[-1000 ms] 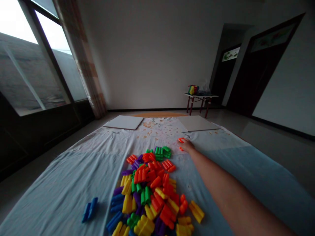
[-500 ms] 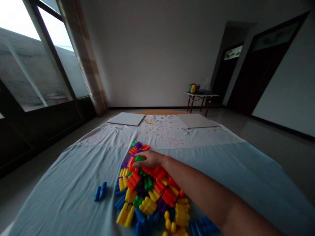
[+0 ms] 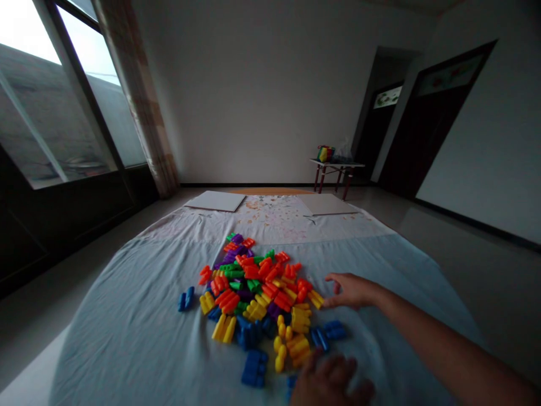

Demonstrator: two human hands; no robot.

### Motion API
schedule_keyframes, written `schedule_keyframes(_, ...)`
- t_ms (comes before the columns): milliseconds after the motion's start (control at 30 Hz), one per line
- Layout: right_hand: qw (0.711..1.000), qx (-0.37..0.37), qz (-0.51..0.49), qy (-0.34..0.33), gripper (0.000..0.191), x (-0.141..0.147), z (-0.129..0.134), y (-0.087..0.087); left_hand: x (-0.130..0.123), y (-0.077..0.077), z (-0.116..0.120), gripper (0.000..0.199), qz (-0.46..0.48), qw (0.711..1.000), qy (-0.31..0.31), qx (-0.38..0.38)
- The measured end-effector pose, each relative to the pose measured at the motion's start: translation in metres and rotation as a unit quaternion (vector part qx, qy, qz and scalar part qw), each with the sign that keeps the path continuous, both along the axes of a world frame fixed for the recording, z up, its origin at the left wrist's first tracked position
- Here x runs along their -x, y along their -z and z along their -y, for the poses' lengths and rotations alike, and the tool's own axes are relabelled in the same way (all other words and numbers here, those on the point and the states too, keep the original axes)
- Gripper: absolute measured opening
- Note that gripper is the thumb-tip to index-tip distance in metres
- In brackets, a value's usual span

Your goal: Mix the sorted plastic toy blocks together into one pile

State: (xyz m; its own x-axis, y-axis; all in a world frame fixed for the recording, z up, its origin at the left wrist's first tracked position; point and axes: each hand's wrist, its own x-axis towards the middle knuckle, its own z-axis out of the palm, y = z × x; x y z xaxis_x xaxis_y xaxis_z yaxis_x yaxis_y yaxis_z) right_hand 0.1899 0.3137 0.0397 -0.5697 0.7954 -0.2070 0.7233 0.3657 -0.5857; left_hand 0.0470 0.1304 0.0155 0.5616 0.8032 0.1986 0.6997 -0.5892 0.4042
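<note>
A heap of toy building blocks (image 3: 253, 310) in red, yellow, green, purple and blue lies on the cloth. My right hand (image 3: 353, 290) is at the heap's right edge, its thumb and fingers apart. The thumb tip is close beside a yellow block (image 3: 316, 299); I cannot tell whether they touch. My left hand (image 3: 332, 383), somewhat blurred and cut off by the bottom edge, has its fingers spread with nothing visible in them. Near it are yellow blocks (image 3: 298, 349) and a pair of blue blocks (image 3: 327, 334). A larger blue block (image 3: 254, 367) lies farther left.
The table bears a pale blue cloth (image 3: 139, 316). A single blue block (image 3: 186, 299) lies left of the heap. Two flat boards, left (image 3: 216, 201) and right (image 3: 325, 204), lie at the far end. Beyond stands a small table (image 3: 337, 164) with a colourful bag (image 3: 325, 153).
My right hand has left the far left part of the heap and moved right, to the heap's edge. My left hand has come into view at the bottom. The camera view has shifted slightly.
</note>
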Motion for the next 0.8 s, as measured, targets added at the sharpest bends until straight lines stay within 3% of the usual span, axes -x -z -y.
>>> schedule_keyframes(67, 0.998, 0.052, 0.033, -0.003, 0.092, -0.008, 0.014, 0.004, 0.038, -0.03, -0.004, 0.064, -0.022, 0.989, -0.14, 0.036)
schedule_keyframes(133, 0.998, 0.045, 0.026, -0.037, 0.108, -0.004, 0.028, 0.007, 0.079, -0.054, -0.01, 0.085, -0.053, 0.958, -0.276, 0.056)
schedule_keyframes(200, 0.998, 0.006, 0.003, -0.069, 0.121, 0.007, 0.04, 0.012, 0.114, -0.065, -0.019, 0.1, -0.105, 0.933, -0.331, 0.093)
schedule_keyframes(300, 0.998, 0.002, 0.009, -0.069, 0.131, 0.03, 0.052, 0.02, 0.147, -0.057, -0.036, 0.11, -0.154, 0.911, -0.365, 0.117)
schedule_keyframes(467, 0.997, 0.021, -0.044, -0.053, 0.129, 0.073, 0.053, 0.03, 0.164, -0.034, -0.055, 0.096, -0.158, 0.91, -0.369, 0.106)
schedule_keyframes(633, 0.988, 0.024, -0.152, 0.006, 0.105, 0.122, 0.041, 0.03, 0.176, -0.025, -0.063, 0.078, -0.026, 0.928, -0.365, 0.074)
schedule_keyframes(800, 0.984, 0.044, -0.173, 0.002, 0.086, 0.179, 0.018, 0.016, 0.194, -0.017, -0.066, 0.068, 0.067, 0.913, -0.398, 0.057)
